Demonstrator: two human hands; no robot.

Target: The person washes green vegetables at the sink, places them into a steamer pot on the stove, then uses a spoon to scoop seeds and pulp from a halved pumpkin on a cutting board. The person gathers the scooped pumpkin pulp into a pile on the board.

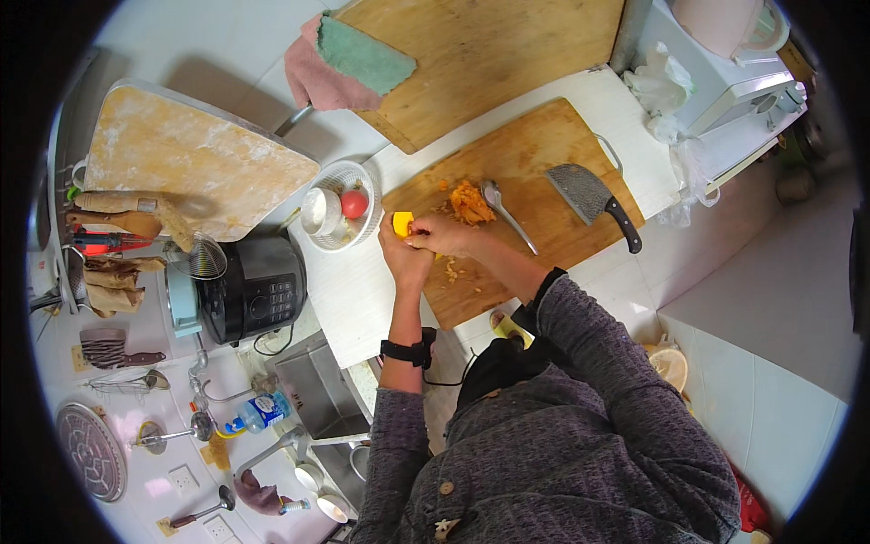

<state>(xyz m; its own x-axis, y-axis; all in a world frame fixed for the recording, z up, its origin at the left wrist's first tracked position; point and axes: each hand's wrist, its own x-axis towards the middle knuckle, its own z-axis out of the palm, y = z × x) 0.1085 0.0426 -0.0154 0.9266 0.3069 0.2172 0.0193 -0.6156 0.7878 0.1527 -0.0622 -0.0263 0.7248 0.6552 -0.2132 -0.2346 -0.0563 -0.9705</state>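
Both hands meet over the left end of a wooden cutting board [523, 163]. My left hand [406, 258] grips a yellow piece, perhaps pumpkin [402, 224]. The fingers of my right hand [445, 234] touch the near edge of that piece; whether they also hold something is hidden. Beside my right hand lies a heap of stringy orange pulp [470, 202], with pale seeds [452, 272] scattered on the board. A metal spoon [510, 216] rests right of the pulp. Farther right lies a cleaver [581, 194] with a black handle.
A white plastic basket [372, 183] holding a tomato [353, 204] and a white cup [321, 211] stands left of the board. Beyond it are a black electric cooker [258, 289] and a floury board [197, 163]. A steel sink [319, 384] lies lower left; plastic bags [686, 177] hang at right.
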